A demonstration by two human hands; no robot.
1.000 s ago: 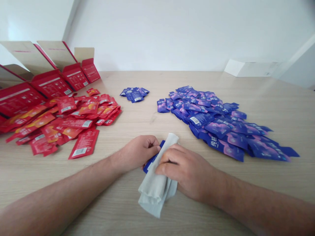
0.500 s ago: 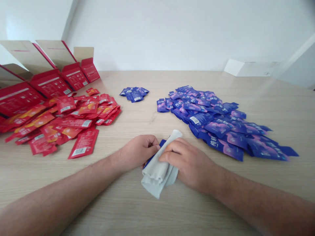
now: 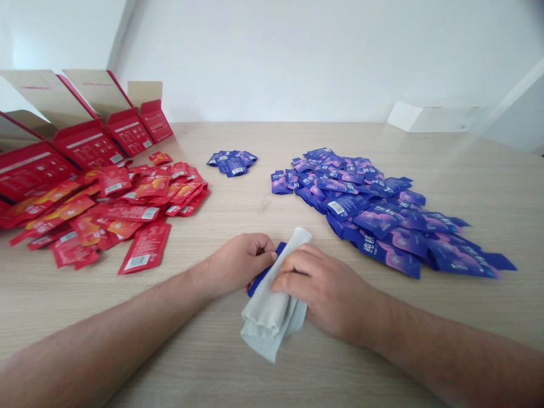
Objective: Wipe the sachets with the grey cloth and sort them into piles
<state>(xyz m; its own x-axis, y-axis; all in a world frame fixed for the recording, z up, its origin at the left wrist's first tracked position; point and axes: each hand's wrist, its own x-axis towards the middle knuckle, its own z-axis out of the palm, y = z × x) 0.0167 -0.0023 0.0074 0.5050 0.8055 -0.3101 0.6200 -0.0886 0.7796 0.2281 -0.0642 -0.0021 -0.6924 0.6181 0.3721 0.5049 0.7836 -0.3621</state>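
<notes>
My left hand (image 3: pixel 242 263) pinches the edge of a blue packet (image 3: pixel 260 279) at the front middle of the table. Over part of that packet lies a folded pale cloth (image 3: pixel 272 300), which my right hand (image 3: pixel 325 286) grips between thumb and fingers. The cloth's lower end hangs loose toward the front edge. To the right spreads a big pile of blue and purple packets (image 3: pixel 378 218). A small cluster of blue packets (image 3: pixel 233 163) lies farther back, left of the middle. Red and orange packets (image 3: pixel 127 207) are heaped on the left.
Several open red boxes (image 3: pixel 85 144) stand in a row at the back left, their flaps raised. A white box (image 3: pixel 437 119) lies at the back right against the wall. The wooden table (image 3: pixel 238 209) runs back to the white wall.
The cloth and my right hand have shifted slightly down and to the left, so more of the blue packet shows. My left hand has stayed in place.
</notes>
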